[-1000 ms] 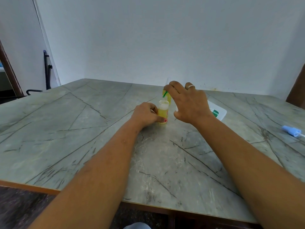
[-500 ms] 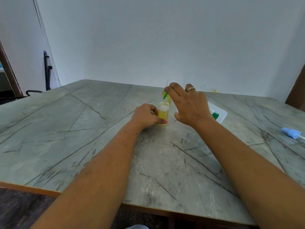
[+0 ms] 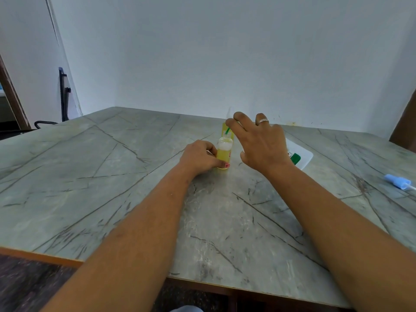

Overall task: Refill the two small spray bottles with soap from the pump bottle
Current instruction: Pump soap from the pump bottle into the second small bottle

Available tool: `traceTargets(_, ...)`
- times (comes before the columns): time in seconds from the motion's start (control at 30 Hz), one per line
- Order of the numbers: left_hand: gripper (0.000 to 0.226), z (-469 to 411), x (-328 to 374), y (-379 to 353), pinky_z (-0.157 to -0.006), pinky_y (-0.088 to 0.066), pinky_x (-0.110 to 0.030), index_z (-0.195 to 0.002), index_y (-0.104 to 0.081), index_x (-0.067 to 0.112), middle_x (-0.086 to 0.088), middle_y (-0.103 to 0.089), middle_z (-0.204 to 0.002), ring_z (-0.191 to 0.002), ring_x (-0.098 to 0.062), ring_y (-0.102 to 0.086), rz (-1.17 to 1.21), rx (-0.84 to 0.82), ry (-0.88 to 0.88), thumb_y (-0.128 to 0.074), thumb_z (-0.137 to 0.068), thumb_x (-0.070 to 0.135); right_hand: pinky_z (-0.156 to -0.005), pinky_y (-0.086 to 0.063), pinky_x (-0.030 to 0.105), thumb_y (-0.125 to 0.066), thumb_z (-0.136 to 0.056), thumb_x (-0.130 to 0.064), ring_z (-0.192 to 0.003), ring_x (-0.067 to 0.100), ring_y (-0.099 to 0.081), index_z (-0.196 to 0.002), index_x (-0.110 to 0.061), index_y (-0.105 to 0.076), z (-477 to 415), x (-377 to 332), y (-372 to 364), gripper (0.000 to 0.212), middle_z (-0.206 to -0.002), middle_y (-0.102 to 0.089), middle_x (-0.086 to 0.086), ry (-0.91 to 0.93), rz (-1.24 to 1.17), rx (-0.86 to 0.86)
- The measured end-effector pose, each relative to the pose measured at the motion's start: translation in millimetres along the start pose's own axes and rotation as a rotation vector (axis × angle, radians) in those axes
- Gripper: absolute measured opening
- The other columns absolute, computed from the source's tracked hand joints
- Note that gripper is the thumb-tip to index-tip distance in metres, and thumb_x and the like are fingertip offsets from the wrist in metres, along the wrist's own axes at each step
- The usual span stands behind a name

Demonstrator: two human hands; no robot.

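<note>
My left hand [image 3: 200,157] grips a small clear bottle [image 3: 224,154] that stands on the table, holding yellow liquid with white foam at its open neck. My right hand [image 3: 261,143] hovers just right of and above it with spread, nearly straight fingers. Its index fingertip rests on a thin green spout [image 3: 227,131] that slants down toward the bottle's mouth. Directly behind stands a second yellow bottle [image 3: 225,129] with a clear top. A white container with a green mark [image 3: 300,157] shows from behind my right wrist; most of it is hidden.
A blue spray head [image 3: 397,180] with a white tube lies near the table's right edge. The grey marble table [image 3: 135,188] meets white walls at the back. A dark chair [image 3: 64,97] stands at the far left.
</note>
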State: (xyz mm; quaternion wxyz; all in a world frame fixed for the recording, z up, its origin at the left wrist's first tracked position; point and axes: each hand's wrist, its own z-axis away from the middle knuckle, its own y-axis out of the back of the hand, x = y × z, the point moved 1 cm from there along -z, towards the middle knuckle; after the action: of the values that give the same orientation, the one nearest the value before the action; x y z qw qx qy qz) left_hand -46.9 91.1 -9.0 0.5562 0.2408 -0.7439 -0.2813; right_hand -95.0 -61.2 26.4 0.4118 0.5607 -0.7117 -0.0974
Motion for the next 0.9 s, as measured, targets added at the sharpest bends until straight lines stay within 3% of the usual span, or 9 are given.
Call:
traceTargets(0.2,0.04,1.5,0.2,0.2,-0.084,-0.048,-0.029,-0.092,-0.059,0.02,0.001,-0.06,-0.101,-0.095,-0.017,-0.057,-0.004,-0.005,-0.009,-0.081,-0.064,0.037,-0.058,-0.048,0.033,-0.073,-0.07,-0.034,-0.107,0.03,-0.053,-0.129,-0.025,-0.034,-1.8,-2.1,0.9,0.072,-0.132,-0.042,0.0,-0.004,-0.008,0.011)
traceTargets(0.4,0.048,1.5,0.6,0.5,-0.086,-0.048,-0.029,-0.102,-0.063,0.016,-0.001,-0.062,-0.106,-0.098,-0.017,-0.057,0.0,-0.009,0.0,-0.081,-0.064,0.038,-0.057,-0.047,0.032,-0.075,-0.068,-0.035,-0.107,0.03,-0.052,-0.134,-0.026,-0.028,-0.3,0.4,-2.2,0.082,-0.136,-0.036,-0.002,0.025,-0.028,0.012)
traceTargets(0.67,0.048,3.5,3.3,1.2,-0.086,-0.048,-0.03,-0.104,-0.062,0.015,-0.002,-0.061,-0.107,-0.097,-0.017,-0.056,0.006,-0.007,0.005,-0.08,-0.066,0.037,-0.055,-0.044,0.031,-0.073,-0.07,-0.035,-0.104,0.03,-0.054,-0.127,-0.024,-0.033,-3.8,-1.4,0.6,0.071,-0.128,-0.044,0.0,-0.006,-0.034,0.013)
traceTargets(0.9,0.048,2.8,2.9,0.4,-0.089,-0.049,-0.031,-0.104,-0.063,0.015,-0.003,-0.062,-0.109,-0.097,-0.018,-0.057,-0.005,-0.006,0.004,-0.08,-0.066,0.037,-0.053,-0.043,0.03,-0.075,-0.067,-0.033,-0.103,0.029,-0.054,-0.132,-0.026,-0.029,-0.9,1.7,-2.9,0.08,-0.133,-0.039,-0.002,0.019,-0.036,0.023)
